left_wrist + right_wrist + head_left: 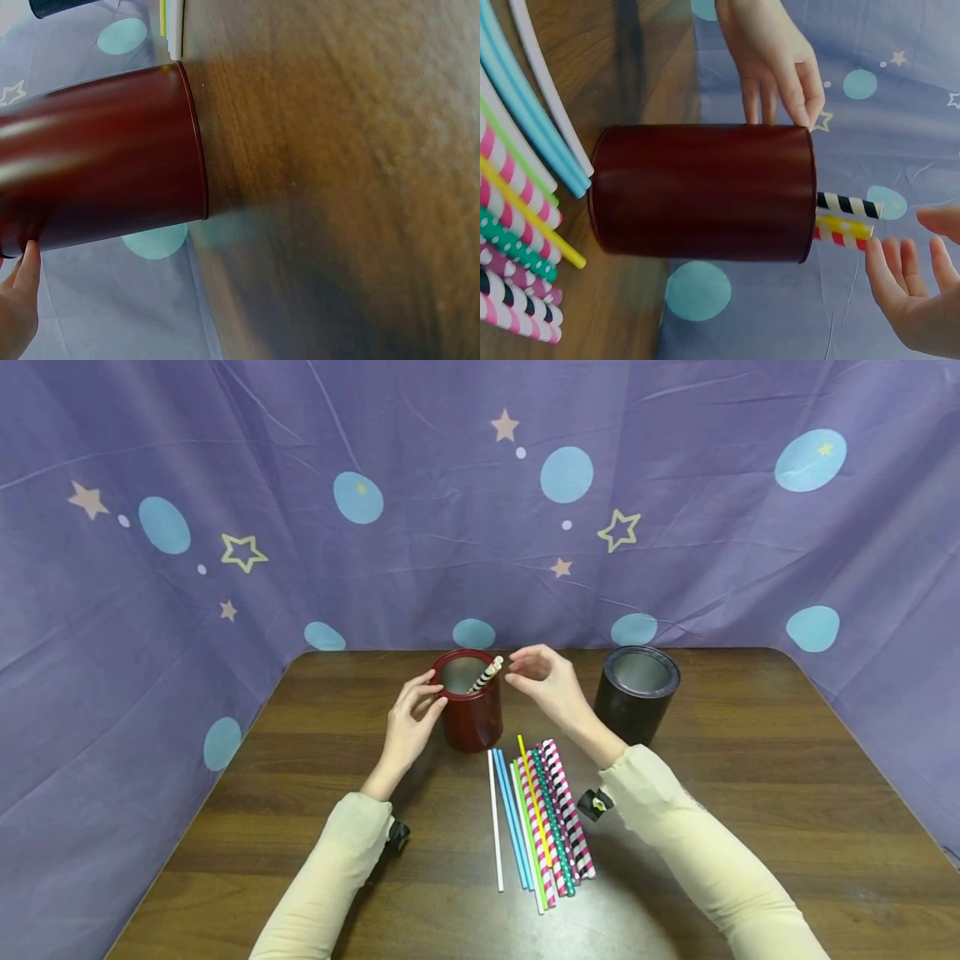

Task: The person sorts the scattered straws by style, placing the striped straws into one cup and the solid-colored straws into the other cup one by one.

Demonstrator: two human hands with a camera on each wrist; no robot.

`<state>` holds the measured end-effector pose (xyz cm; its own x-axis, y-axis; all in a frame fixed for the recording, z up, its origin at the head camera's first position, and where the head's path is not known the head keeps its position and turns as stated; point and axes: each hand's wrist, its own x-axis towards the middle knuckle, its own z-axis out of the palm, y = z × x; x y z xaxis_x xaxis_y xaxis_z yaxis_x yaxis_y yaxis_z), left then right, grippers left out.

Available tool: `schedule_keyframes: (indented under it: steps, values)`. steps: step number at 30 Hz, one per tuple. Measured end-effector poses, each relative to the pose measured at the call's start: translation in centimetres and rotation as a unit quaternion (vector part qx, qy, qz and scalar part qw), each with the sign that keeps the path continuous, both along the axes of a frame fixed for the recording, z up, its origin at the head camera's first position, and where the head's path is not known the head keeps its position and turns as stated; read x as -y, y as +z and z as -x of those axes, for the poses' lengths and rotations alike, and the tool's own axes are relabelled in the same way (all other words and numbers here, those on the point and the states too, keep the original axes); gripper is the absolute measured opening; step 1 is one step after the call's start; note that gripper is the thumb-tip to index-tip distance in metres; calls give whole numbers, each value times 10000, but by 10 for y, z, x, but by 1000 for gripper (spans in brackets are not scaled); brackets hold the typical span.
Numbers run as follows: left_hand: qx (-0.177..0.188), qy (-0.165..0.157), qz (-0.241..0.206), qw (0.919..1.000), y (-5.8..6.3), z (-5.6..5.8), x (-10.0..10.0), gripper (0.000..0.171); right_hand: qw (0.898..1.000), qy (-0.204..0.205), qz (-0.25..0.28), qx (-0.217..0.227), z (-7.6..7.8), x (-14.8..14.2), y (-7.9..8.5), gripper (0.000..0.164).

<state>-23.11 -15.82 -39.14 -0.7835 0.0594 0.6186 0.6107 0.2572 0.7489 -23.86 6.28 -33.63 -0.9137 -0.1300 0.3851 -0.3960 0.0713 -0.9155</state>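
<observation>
A dark red cylindrical canister [472, 723] stands upright with its open top facing up. My left hand [408, 727] holds it at the left side of the rim, fingertips at the edge. Several striped and patterned paper straws [486, 675] lean inside toward the right, their ends poking above the rim; black-and-white, yellow and red-and-white ones [845, 240] show in the right wrist view. Beside those ends hovers my right hand [547, 685], thumb and fingers apart with nothing between them. In the left wrist view, a finger touches the canister's side [97, 157].
A black canister [637, 710] stands at the back right. On the wooden table [300, 843] in front lies a row of colored and patterned straws [540, 827]. Behind the table hangs a purple curtain [450, 568].
</observation>
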Motion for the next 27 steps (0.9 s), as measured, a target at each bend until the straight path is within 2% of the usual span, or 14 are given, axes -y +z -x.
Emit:
schedule_keyframes:
  steps: [12,27]
  values:
    - [-93,-20,1,10000,-1,1,0,19,9958,446,-795,113,0,-16,-18,23]
    - [-116,-88,-88,9999,0,0,-1,19,9860,782,-1445,289,-4,-34,-39,24]
